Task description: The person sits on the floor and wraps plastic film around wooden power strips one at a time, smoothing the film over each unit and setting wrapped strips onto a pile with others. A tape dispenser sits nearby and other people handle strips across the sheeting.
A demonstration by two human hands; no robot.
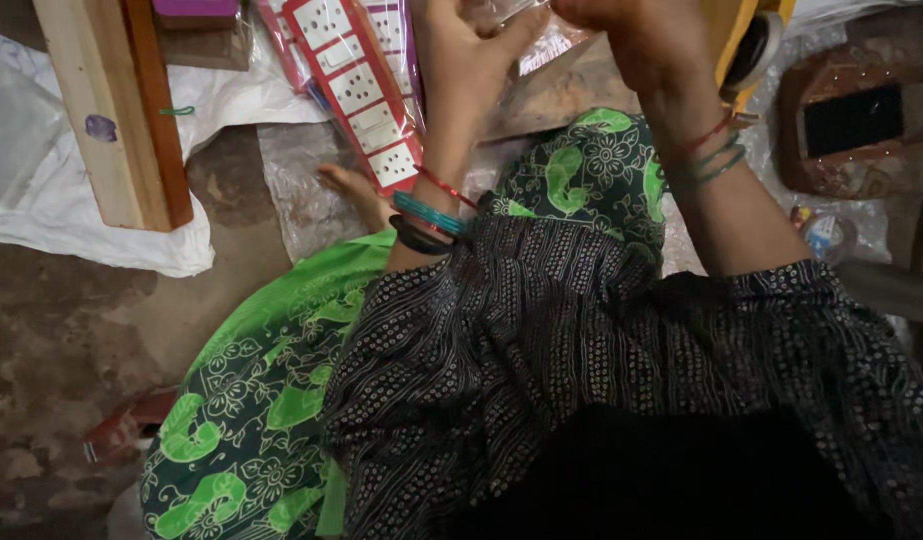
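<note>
My left hand [468, 62] reaches up to the top edge of the view, its fingers touching a clear plastic packet [537, 38] with a pink printed part. My right hand [629, 32] is closed at the top edge, next to the same packet; its fingers are cut off by the frame. Both wrists wear thread and bangles. Just left of my left hand lies a long red and white card of switch plates [353, 85]. Whether either hand fully grips the packet cannot be told.
A wooden plank [116, 110] lies at the upper left on white plastic sheeting [41, 215]. A brown box with a dark opening [849, 122] sits at the upper right, a yellow object [741, 40] beside my right hand. My green patterned clothing and bare foot [353, 190] fill the middle.
</note>
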